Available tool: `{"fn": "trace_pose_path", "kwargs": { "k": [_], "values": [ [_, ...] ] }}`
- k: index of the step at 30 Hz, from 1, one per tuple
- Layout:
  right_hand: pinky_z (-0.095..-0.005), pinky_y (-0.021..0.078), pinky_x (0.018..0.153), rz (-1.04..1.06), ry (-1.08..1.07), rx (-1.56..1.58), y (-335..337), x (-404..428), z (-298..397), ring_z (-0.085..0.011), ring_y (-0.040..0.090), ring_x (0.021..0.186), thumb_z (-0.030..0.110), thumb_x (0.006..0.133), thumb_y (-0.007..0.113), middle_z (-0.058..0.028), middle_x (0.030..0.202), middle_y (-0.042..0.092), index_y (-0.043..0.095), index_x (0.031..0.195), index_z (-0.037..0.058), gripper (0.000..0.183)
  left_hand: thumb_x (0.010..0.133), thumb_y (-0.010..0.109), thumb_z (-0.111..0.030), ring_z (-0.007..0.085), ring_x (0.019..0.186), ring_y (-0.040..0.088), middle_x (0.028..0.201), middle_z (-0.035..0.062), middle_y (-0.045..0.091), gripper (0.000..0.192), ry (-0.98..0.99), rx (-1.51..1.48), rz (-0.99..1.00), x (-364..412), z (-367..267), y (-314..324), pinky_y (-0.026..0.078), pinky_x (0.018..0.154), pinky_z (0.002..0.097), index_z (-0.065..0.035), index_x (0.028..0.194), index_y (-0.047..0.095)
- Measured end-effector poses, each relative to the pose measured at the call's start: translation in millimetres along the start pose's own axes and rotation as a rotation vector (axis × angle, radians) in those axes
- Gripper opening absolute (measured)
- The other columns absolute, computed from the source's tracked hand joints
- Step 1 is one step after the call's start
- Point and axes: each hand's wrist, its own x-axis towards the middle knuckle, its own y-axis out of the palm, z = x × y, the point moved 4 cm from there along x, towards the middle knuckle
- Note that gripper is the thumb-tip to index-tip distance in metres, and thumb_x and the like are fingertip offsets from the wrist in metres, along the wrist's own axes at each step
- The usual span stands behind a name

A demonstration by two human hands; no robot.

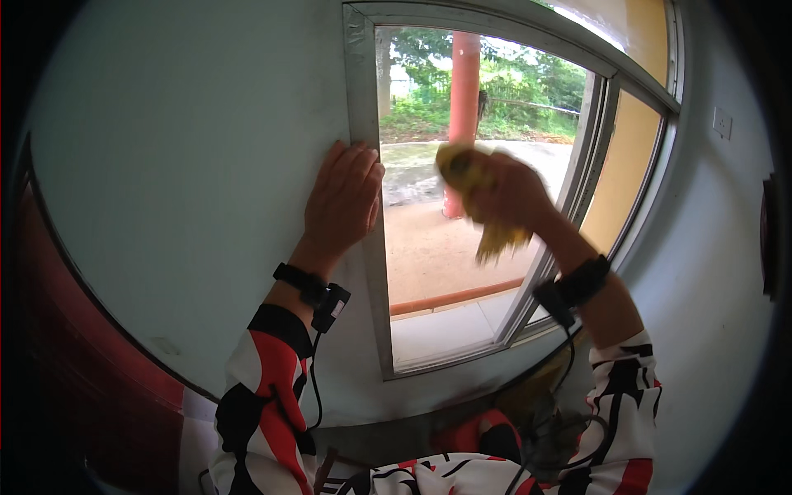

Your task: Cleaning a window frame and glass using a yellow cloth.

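Note:
My left hand [346, 195] lies against the grey metal window frame [364, 105], on its left upright, with the fingers close together. It holds nothing that I can see. My right hand [516, 192] is shut on a bunched yellow cloth [470, 170], whose loose end hangs below the fist. Hand and cloth are blurred and in front of the window's left opening; whether the cloth touches glass, I cannot tell. Black straps with small cabled boxes are on both wrists.
The sliding window's upright rails [585, 161] stand right of my right hand. Outside are a red column [464, 86] and paving. A wall socket [722, 122] is at right, a dark red surface [93, 346] at lower left. Cables hang from both wrists.

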Motion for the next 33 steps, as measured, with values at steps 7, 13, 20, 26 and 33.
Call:
{"fn": "trace_pose_path", "kwargs": {
  "k": [7,13,20,26,33],
  "values": [
    [-0.0390,0.0489,0.088,-0.592,-0.196,-0.136,-71.2,71.6,-11.4,-0.0296,0.061,0.103,0.024,0.078,0.067,-0.0163,0.116,0.061,0.052,0.126,0.0095,0.052,0.082,0.058,-0.009,0.0263,0.111,0.055,0.111,0.0106,0.059,0.022,0.013,0.026,0.033,2.7,0.4,8.4,0.039,0.106,0.0457,-0.0044,0.103,0.059],
    [-0.0393,0.0564,0.070,-0.313,-0.347,-0.273,95.2,-2.4,33.8,-0.0293,0.064,0.084,0.016,0.078,0.064,-0.0077,0.102,0.056,0.061,0.097,0.0194,0.019,0.076,0.056,-0.004,0.0241,0.111,0.055,0.114,0.0066,0.059,0.030,0.049,0.076,-0.039,1.0,7.3,11.8,0.038,0.106,0.0462,-0.0076,0.106,0.060],
    [-0.0389,0.0519,0.065,-0.190,-0.264,-0.131,174.2,-71.6,36.2,-0.0294,0.060,0.084,0.010,0.076,0.061,-0.0130,0.093,0.053,0.062,0.096,0.0152,0.021,0.075,0.062,-0.006,0.0220,0.111,0.054,0.114,0.0042,0.058,0.029,0.114,0.141,-0.074,1.0,-3.3,9.9,0.038,0.106,0.0441,-0.0167,0.102,0.063],
    [-0.0434,0.0520,0.069,0.285,-0.057,0.074,239.6,-158.4,5.1,-0.0339,0.062,0.082,0.017,0.073,0.070,-0.0152,0.097,0.055,0.060,0.100,0.0149,0.029,0.075,0.064,-0.009,0.0217,0.110,0.054,0.113,0.0030,0.058,0.031,0.106,0.181,-0.064,-10.1,0.8,15.9,0.038,0.106,0.0434,-0.0210,0.104,0.065],
    [-0.0412,0.0513,0.065,-0.297,-0.117,0.145,161.3,-65.5,47.7,-0.0309,0.060,0.079,0.016,0.069,0.076,-0.0112,0.090,0.052,0.058,0.101,0.0159,0.037,0.076,0.065,-0.010,0.0298,0.104,0.058,0.107,0.0137,0.061,0.019,0.133,0.194,-0.028,8.9,-6.9,2.9,0.044,0.098,0.0464,-0.0060,0.094,0.064]
  ]
}}
